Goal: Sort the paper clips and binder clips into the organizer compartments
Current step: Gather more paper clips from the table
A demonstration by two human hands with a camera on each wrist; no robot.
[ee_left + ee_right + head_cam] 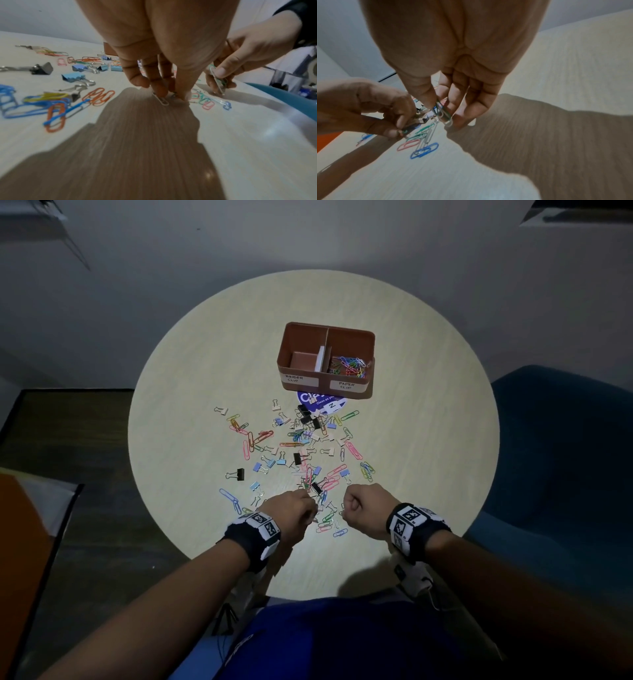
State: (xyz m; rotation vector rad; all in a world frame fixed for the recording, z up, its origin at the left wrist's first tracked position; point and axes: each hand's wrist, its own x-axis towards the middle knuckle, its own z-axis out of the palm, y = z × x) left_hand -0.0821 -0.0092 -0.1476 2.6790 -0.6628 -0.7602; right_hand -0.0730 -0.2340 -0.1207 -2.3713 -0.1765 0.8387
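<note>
Pinching white paper clip [161,99] against table [428,440]: left hand [291,510], fingertips [158,92] curled down onto it, at near edge of clip scatter [301,453]. Right of it, just beside scatter's near edge: right hand [364,508], thumb and fingers gripping small bunch of paper clips [442,112], green and silver among them. Far side of scatter: organizer [327,361], left compartment labelled BINDER CLIP, right one labelled PAPER CLIP, holding coloured paper clips.
</note>
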